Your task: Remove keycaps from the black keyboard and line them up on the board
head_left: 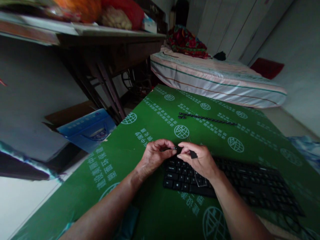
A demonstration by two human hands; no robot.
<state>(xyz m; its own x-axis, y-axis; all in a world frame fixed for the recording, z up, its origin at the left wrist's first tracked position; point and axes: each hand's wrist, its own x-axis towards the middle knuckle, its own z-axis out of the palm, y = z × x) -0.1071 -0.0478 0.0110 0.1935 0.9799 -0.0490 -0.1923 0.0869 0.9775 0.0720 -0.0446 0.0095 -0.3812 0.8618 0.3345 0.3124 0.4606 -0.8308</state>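
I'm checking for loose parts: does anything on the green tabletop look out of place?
Possibly: a row of small black pieces, perhaps keycaps, lies beyond the keyboard. That looks odd because keycaps normally sit on one.

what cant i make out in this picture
All in the head view:
Small dark piece at the left hand: too small, partly covered by fingertips.
Wire tool in the right hand: part hidden by the fingers.
Black keyboard: some keys hidden by the right hand and forearm.
Row of small black pieces: too small to read any markings.
Orange bag: cut off by the top edge.
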